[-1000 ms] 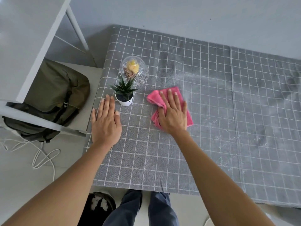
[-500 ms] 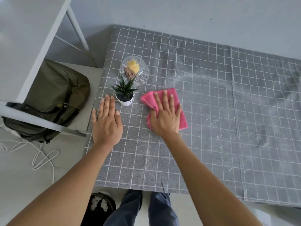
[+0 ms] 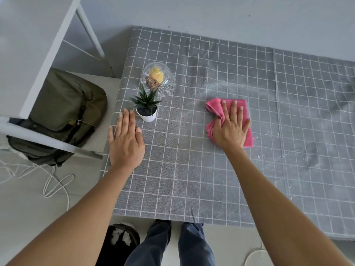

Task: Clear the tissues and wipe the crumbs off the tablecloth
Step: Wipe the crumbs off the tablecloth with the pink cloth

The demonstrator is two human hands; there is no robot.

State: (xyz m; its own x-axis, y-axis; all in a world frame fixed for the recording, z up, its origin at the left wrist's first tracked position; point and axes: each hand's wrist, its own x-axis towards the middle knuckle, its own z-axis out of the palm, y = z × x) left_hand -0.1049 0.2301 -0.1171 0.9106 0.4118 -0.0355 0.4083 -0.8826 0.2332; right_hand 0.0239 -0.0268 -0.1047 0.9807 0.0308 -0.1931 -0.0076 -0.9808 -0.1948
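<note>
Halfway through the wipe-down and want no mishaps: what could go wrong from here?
1. The right hand presses the pink cloth flat; a sweep right may scatter the white crumbs instead of gathering them.
2. The left hand rests right beside the potted succulent, which a nudge could tip.

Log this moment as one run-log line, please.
phase: wiping | right hand: flat on pink cloth | left hand: flat on tablecloth beside potted succulent | crumbs: right of cloth

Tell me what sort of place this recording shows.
Probably a room in a home: a table under a grey checked tablecloth, a small potted plant beside a glass dome ornament, and a backpack on a seat.
</note>
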